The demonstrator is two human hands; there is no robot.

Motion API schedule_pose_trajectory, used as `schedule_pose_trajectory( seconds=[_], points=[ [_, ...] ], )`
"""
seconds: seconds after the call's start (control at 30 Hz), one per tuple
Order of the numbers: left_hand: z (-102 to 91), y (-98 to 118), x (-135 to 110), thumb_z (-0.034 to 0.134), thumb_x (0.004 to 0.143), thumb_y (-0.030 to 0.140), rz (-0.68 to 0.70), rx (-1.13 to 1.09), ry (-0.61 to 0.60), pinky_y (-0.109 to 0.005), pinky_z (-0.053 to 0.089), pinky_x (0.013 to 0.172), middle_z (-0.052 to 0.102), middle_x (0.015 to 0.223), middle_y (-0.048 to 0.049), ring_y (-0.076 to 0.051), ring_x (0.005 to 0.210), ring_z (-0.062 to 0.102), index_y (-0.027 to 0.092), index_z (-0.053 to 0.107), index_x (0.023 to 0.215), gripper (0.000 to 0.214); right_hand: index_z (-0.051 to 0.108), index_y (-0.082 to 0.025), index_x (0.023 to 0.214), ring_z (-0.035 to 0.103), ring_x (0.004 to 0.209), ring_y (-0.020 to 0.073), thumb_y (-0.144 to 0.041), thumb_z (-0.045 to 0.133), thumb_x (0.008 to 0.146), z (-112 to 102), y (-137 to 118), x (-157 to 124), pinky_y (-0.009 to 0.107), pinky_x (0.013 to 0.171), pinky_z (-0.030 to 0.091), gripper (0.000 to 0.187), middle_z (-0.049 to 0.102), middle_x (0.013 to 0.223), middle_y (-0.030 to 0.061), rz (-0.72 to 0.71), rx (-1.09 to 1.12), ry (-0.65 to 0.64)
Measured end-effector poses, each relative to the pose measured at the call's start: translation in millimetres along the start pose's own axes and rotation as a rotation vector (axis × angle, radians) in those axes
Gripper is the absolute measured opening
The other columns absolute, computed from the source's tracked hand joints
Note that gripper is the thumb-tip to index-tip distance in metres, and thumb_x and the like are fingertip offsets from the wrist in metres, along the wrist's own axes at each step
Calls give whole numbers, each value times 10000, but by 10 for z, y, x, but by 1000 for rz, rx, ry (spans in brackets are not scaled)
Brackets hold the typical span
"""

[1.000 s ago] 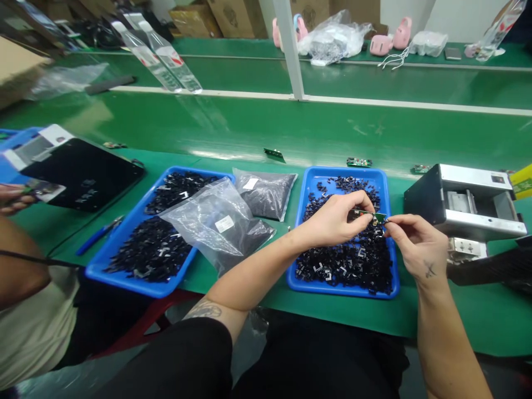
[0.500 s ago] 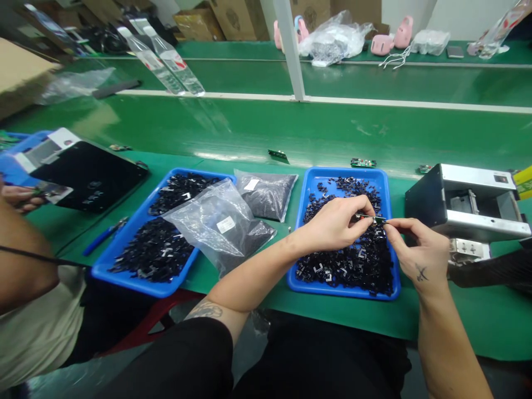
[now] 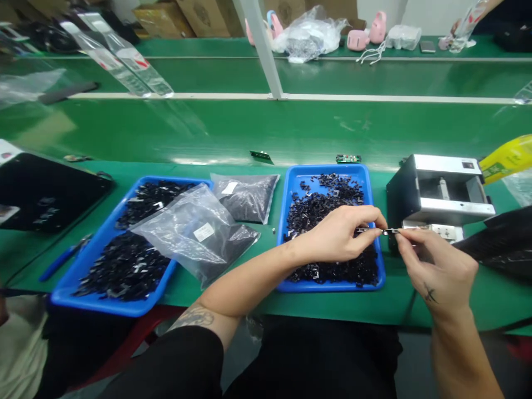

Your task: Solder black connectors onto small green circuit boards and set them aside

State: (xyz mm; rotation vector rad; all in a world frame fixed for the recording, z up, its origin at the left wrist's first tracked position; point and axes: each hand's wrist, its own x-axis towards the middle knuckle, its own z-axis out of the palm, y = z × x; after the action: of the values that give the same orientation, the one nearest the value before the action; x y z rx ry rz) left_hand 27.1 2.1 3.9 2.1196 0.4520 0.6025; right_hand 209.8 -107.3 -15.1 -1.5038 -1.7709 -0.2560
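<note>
My left hand [image 3: 338, 235] and my right hand [image 3: 436, 266] meet over the right edge of a blue tray [image 3: 291, 183] heaped with small black plastic parts [image 3: 324, 202]. Both pinch the same small circuit board [image 3: 376, 230], seen edge-on between the fingertips: the left thumb and forefinger grip its left end, the right fingertips its right end. Whether a black part sits on the board I cannot make out. A grey metal fixture box [image 3: 440, 194] stands just right of the hands.
A second blue tray [image 3: 66, 291] of black parts lies left, with two clear bags [image 3: 195, 233] of parts across it. Loose small circuit boards [image 3: 348, 159] lie on the green belt [image 3: 249, 127] behind. A black device [image 3: 41, 191] sits at far left, a yellow bag [image 3: 505, 158] far right.
The view has swung right, so everything sits further left in frame. Both hands moved right with the board, from over the tray's middle to its right edge. The neighbouring person's arm has left the view.
</note>
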Motion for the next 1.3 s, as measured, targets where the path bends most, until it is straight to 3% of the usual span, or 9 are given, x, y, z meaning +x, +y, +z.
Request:
schedule_pose_trajectory(
  seconds=[0.3,0.57,0.7,0.8,0.87,0.93,1.07,1.2,1.3],
  points=[
    [330,-146,256,487,935,111,161,29,-117,-286,495,882,663,1051,-74,-161,957,634,157,637,926,157,649,-165,918,661,862,128,-136,642,871,-168,155,-211,245,800,502,56,701,933,16,-130,-376,-23],
    [424,-217,144,447,943,85,282,656,-147,-337,451,783,638,1262,-66,-200,905,525,182,664,1065,267,664,-164,854,584,811,111,-154,666,863,-119,115,-244,242,725,423,13,679,881,-2,-109,-457,-48],
    [448,-224,98,395,981,93,346,789,-145,-324,436,756,614,1290,-73,-196,905,492,191,666,1077,304,672,-171,949,599,835,113,-121,671,844,-167,98,-276,239,740,446,116,678,917,6,-124,-418,-73],
    [449,-229,82,352,1010,111,368,791,-150,-310,452,775,608,1287,-84,-188,904,485,181,665,1071,326,684,-168,1079,625,878,159,-79,670,808,-254,117,-327,284,813,497,285,671,953,59,-54,-328,137],
    [439,-230,75,343,1004,91,374,789,-163,-301,465,790,611,1288,-82,-184,910,480,177,658,1078,335,687,-178,1176,627,897,195,-142,647,834,-321,167,-344,318,757,503,346,651,1044,107,97,-221,442],
    [427,-232,67,344,1001,82,374,794,-169,-288,474,775,610,1299,-75,-183,925,479,182,649,1104,338,638,-211,1303,629,985,218,-259,586,906,-373,258,-336,323,746,508,404,606,1192,135,292,-16,579],
    [404,-236,49,351,1009,94,371,827,-157,-272,469,706,602,1349,-43,-186,959,482,205,620,1213,355,568,-202,1362,641,1016,219,-400,440,994,-411,522,-281,364,859,546,437,602,1151,175,484,515,212],
    [389,-221,52,387,984,73,348,866,-175,-271,460,668,590,1391,-19,-183,943,490,229,604,1262,386,581,-290,1313,562,711,156,-688,473,896,-453,738,-247,301,630,526,586,486,772,81,389,784,-15],
    [385,-201,60,395,968,53,353,864,-170,-270,467,674,604,1377,-8,-182,940,495,222,620,1241,392,506,-407,1365,354,561,98,-815,327,863,-551,788,-264,193,436,312,671,254,703,9,268,913,-74]
  ],
)
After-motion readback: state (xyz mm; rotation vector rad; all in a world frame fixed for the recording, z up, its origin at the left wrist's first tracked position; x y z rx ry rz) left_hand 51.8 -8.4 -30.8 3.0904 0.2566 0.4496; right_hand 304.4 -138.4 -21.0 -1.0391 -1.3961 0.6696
